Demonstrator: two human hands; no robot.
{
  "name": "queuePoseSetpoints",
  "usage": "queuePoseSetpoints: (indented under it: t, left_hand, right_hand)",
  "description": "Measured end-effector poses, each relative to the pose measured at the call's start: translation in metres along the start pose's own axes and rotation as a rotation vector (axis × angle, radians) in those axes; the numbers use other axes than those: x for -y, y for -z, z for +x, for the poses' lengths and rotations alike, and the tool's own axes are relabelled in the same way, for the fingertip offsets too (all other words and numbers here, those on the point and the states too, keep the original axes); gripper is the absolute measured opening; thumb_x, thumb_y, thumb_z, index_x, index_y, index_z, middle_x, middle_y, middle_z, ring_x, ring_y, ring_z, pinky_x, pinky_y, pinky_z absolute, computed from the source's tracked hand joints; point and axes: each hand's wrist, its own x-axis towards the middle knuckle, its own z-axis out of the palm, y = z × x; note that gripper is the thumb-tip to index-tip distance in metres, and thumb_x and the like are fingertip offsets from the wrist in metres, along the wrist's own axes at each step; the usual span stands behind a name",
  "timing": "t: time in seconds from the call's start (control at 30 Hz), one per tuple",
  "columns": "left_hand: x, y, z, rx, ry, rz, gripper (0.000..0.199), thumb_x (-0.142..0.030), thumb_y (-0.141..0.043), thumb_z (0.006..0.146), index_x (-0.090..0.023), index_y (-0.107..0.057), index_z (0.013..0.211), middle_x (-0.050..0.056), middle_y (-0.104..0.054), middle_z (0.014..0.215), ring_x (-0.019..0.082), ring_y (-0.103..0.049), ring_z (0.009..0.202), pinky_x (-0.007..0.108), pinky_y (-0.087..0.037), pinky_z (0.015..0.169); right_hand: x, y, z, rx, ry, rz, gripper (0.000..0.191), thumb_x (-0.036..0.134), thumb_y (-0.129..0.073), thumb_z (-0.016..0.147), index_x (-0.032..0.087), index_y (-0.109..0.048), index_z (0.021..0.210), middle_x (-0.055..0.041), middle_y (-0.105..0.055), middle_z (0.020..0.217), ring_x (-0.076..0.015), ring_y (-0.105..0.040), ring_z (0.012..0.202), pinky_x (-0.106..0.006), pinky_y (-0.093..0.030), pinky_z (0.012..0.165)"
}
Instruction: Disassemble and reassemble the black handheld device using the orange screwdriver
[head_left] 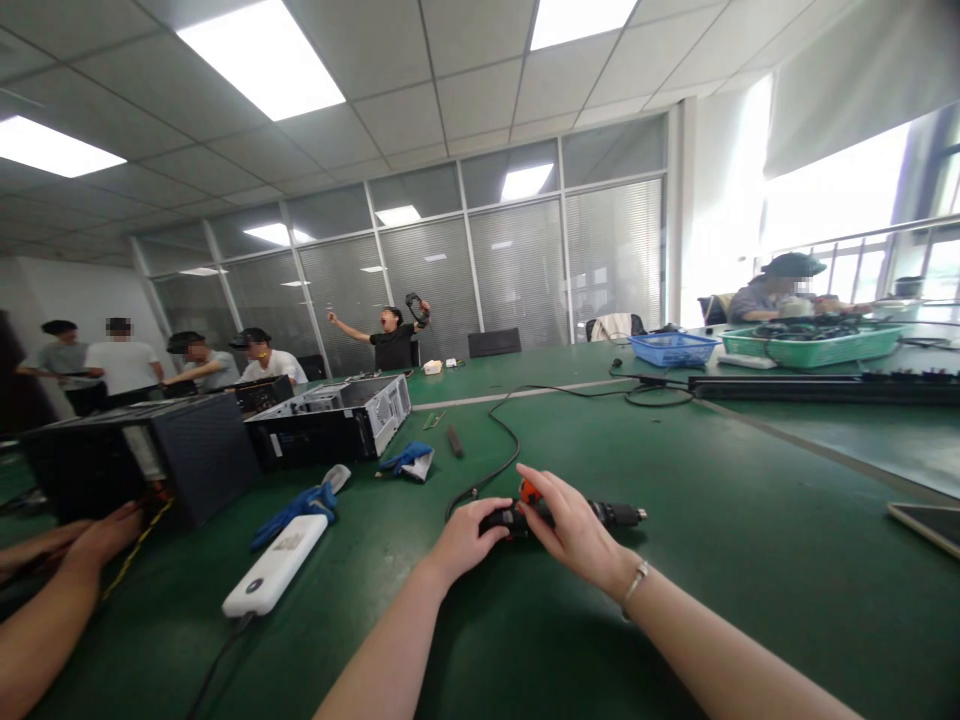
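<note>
A black power tool (611,514) with a metal tip lies on the green table (720,600), its tip pointing right. My left hand (466,540) is wrapped round the tool's left end, where a black cable (512,440) runs off. My right hand (566,515), with a bracelet at the wrist, rests over the tool's middle, its thumb and fingers around an orange part (529,491). The undersides of both hands are hidden.
At left are a white power strip (281,565), blue gloves (296,512), an open computer case (334,415) and a dark case (172,450) with a co-worker's hands (105,535). Blue (673,349) and green baskets (817,345) stand at the back right. Several people sit or stand beyond.
</note>
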Motion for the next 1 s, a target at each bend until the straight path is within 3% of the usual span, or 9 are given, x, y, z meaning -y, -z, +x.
queuePoseSetpoints:
  t: [0.23, 0.4, 0.5, 0.67, 0.87, 1.0]
  left_hand:
    - [-0.005, 0.002, 0.0, 0.025, 0.023, 0.023, 0.032, -0.021, -0.065, 0.081, -0.024, -0.065, 0.112, 0.003, -0.068, 0.114, 0.023, -0.061, 0.107, 0.036, -0.044, 0.1]
    - [-0.006, 0.001, -0.001, 0.008, 0.031, 0.019, 0.033, -0.02, -0.064, 0.081, -0.023, -0.065, 0.114, 0.003, -0.068, 0.113, 0.023, -0.062, 0.103, 0.036, -0.045, 0.097]
    - [-0.004, 0.001, -0.001, 0.005, 0.018, 0.004, 0.036, -0.019, -0.065, 0.08, -0.024, -0.063, 0.116, 0.002, -0.067, 0.116, 0.023, -0.061, 0.106, 0.035, -0.044, 0.099]
    - [-0.003, 0.0, -0.001, -0.001, 0.021, -0.018, 0.039, -0.02, -0.065, 0.08, -0.025, -0.063, 0.118, 0.002, -0.067, 0.118, 0.022, -0.061, 0.108, 0.034, -0.044, 0.101]
    - [-0.001, -0.001, -0.002, -0.024, 0.007, -0.011, 0.037, -0.021, -0.066, 0.08, -0.027, -0.064, 0.116, 0.002, -0.065, 0.122, 0.022, -0.06, 0.11, 0.034, -0.043, 0.102]
    - [0.001, -0.001, -0.003, -0.018, 0.004, -0.014, 0.039, -0.023, -0.067, 0.079, -0.026, -0.063, 0.118, 0.003, -0.066, 0.121, 0.022, -0.06, 0.11, 0.034, -0.043, 0.102]
  right_hand:
    - [0.014, 0.007, 0.008, 0.062, 0.076, 0.078, 0.051, 0.018, -0.039, 0.094, 0.023, -0.029, 0.143, -0.013, -0.055, 0.121, -0.0218, -0.057, 0.109, -0.039, -0.053, 0.091]
    - [0.015, 0.005, 0.008, 0.012, 0.043, 0.012, 0.038, 0.028, -0.052, 0.092, 0.028, -0.048, 0.13, -0.0096, -0.058, 0.108, -0.0208, -0.061, 0.093, -0.036, -0.056, 0.078]
    - [0.012, 0.002, 0.006, -0.019, 0.018, 0.021, 0.04, 0.025, -0.047, 0.094, 0.03, -0.044, 0.133, -0.008, -0.059, 0.103, -0.0188, -0.062, 0.088, -0.032, -0.056, 0.074]
    - [0.013, 0.002, 0.006, -0.01, -0.006, 0.073, 0.051, 0.017, -0.041, 0.094, 0.027, -0.031, 0.143, -0.0109, -0.056, 0.117, -0.0204, -0.059, 0.102, -0.036, -0.054, 0.087]
    - [0.015, -0.001, 0.006, -0.025, -0.006, 0.036, 0.044, 0.02, -0.045, 0.094, 0.03, -0.042, 0.137, -0.0096, -0.055, 0.11, -0.0195, -0.061, 0.092, -0.033, -0.056, 0.076]
    - [0.016, -0.003, 0.005, -0.024, -0.008, 0.084, 0.051, 0.016, -0.039, 0.094, 0.029, -0.032, 0.143, -0.0103, -0.056, 0.113, -0.0201, -0.06, 0.098, -0.034, -0.055, 0.082]
